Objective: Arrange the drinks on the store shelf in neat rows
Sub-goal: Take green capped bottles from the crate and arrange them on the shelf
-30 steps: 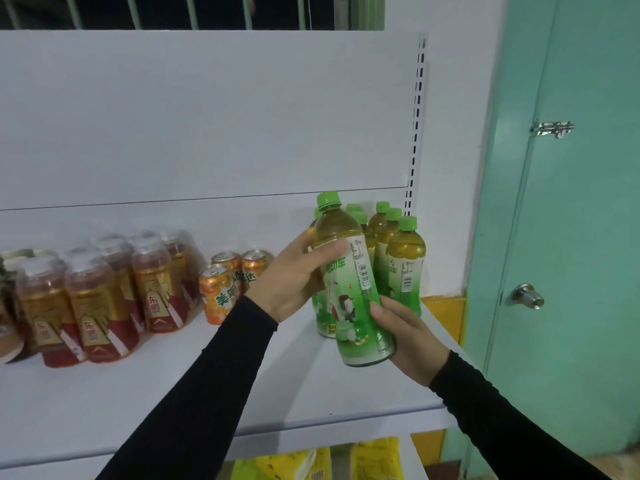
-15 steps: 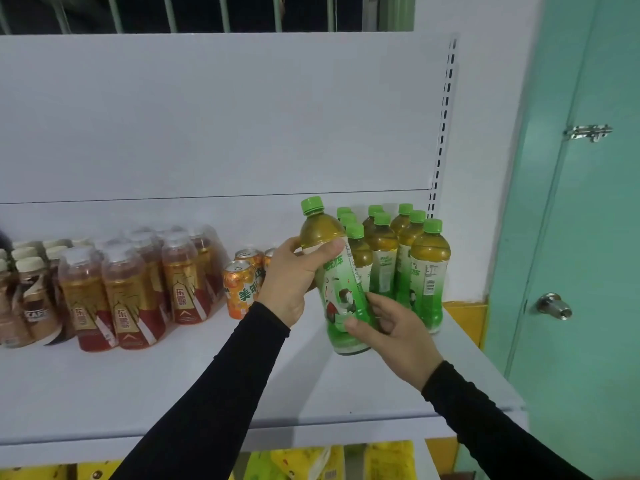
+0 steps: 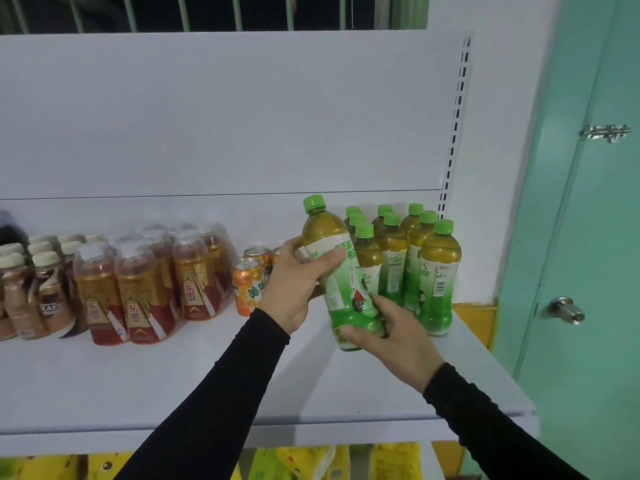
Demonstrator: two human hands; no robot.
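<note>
Head view: left hand [image 3: 298, 282] grips a tilted green tea bottle [image 3: 341, 278] near its shoulder, right hand [image 3: 391, 336] holds its base, just left of the shelved tea bottles [image 3: 412, 268].

my left hand [image 3: 294, 285] hiding part of the cans [image 3: 247, 284], coffee bottles [image 3: 20, 299] cut by the left edge, yellow packs [image 3: 394, 460] cut below

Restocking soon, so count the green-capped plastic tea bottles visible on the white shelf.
9: one green-capped plastic tea bottle held tilted by left hand and right hand; eight standing bottles in three rows at the white shelf right end. More may be hidden behind.
</note>
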